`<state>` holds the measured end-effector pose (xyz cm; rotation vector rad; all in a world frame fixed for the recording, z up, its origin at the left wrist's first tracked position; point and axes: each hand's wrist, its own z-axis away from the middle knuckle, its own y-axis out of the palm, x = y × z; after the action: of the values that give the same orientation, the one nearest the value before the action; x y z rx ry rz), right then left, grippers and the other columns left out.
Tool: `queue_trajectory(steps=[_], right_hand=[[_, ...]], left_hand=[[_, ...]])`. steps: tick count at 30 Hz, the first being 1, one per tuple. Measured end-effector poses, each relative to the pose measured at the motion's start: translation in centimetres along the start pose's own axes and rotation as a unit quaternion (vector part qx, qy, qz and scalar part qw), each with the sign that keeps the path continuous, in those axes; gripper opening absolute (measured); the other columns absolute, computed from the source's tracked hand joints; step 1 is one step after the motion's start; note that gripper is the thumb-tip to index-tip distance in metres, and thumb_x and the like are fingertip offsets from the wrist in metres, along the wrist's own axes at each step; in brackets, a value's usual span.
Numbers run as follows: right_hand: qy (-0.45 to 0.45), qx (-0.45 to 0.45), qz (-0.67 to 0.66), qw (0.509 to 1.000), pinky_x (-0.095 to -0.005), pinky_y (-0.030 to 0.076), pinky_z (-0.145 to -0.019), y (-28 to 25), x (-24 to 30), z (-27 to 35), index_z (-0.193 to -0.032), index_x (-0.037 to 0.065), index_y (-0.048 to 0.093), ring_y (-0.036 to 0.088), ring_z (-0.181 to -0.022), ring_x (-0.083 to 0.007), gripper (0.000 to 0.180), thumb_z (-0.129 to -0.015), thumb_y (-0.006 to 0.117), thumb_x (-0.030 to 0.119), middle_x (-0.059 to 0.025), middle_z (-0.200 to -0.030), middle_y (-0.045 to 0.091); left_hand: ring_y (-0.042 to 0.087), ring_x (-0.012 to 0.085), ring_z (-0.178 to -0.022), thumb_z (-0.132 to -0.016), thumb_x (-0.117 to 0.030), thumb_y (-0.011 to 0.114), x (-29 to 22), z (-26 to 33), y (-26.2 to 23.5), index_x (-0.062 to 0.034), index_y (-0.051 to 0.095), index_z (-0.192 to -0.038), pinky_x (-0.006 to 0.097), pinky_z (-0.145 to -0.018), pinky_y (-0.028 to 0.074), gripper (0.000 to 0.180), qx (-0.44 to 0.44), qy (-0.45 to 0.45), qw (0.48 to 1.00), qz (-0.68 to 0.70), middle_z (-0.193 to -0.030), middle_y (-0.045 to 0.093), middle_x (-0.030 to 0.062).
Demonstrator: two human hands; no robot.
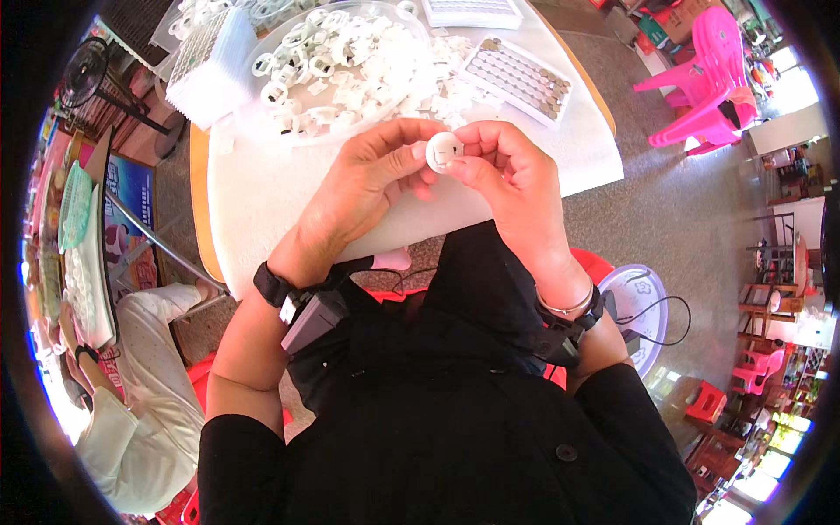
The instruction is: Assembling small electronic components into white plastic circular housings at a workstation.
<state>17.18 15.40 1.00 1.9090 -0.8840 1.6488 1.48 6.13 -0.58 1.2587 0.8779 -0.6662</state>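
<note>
The fingers of the left hand [363, 179] and the right hand [521, 184] together grasp a small, smooth white disc [444, 152], apparently plastic, above the near part of the bench [271, 188]. Left of them, its white cover spreads toward a curved, wood-coloured edge [202, 210]. Beyond, a clear round tub [249, 125] holds heaped white ring-shaped parts [350, 52]; to its right, a rectangular tray [512, 104] carries rows of round pieces [507, 70].

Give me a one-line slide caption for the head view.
Left hand and right hand hold a round white part over a white tabletop, near a basin of white pieces.
</note>
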Motion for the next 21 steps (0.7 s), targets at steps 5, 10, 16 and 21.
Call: queue_trajectory(steps=[5, 10, 16, 21], right_hand=[[-0.092, -0.038, 0.118, 0.988, -0.0255, 0.047, -0.062, 0.4, -0.3, 0.0, -0.101, 0.0, 0.06, 0.058, -0.069, -0.012, 0.022, -0.081, 0.067, 0.006, -0.0066, -0.08, 0.061], [-0.114, -0.052, 0.171, 0.977, -0.0267, 0.047, -0.059, 0.5, -0.4, 0.4, -0.1, 0.0, 0.06, 0.06, -0.068, -0.0143, 0.019, -0.082, 0.065, 0.003, -0.0094, -0.079, 0.062], [-0.026, -0.04, 0.12, 0.992, -0.0293, 0.046, -0.055, 1.1, -1.2, 1.1, -0.101, 0.0, 0.057, 0.059, -0.059, -0.0159, 0.018, -0.084, 0.061, 0.003, -0.009, -0.067, 0.059], [-0.006, -0.062, 0.078, 0.995, -0.0288, 0.045, -0.054, 1.9, -0.3, 1.3, -0.1, 0.001, 0.054, 0.058, -0.058, -0.0144, 0.016, -0.084, 0.059, 0.002, -0.0084, -0.066, 0.058]], left_hand=[[0.058, 0.0113, -0.071, -0.093, -0.013, 0.057, 0.1, 0.5, 0.2, 0.0008, 0.058, -0.112, 0.025, -0.066, 0.048, 0.024, -0.031, 0.019, 0.999, 0.0, -0.082, 0.062, 0.0061], [0.058, 0.01, -0.064, -0.091, -0.008, 0.058, 0.1, 0.6, 1.4, 0.0008, 0.059, -0.112, 0.024, -0.057, 0.051, 0.023, -0.061, 0.045, 0.975, -0.21, -0.079, 0.063, 0.0062], [0.059, 0.0103, -0.058, -0.088, -0.004, 0.058, -0.4, 0.9, 2.1, 0.0003, 0.061, -0.11, 0.024, -0.051, 0.051, 0.022, -0.1, 0.005, 0.963, -0.251, -0.08, 0.067, 0.0083], [0.057, 0.0076, -0.057, -0.088, -0.005, 0.058, 0.1, 1.1, 2.1, -0.0011, 0.062, -0.107, 0.022, -0.049, 0.047, 0.02, -0.11, 0.041, 0.959, -0.257, -0.074, 0.063, 0.0048]])
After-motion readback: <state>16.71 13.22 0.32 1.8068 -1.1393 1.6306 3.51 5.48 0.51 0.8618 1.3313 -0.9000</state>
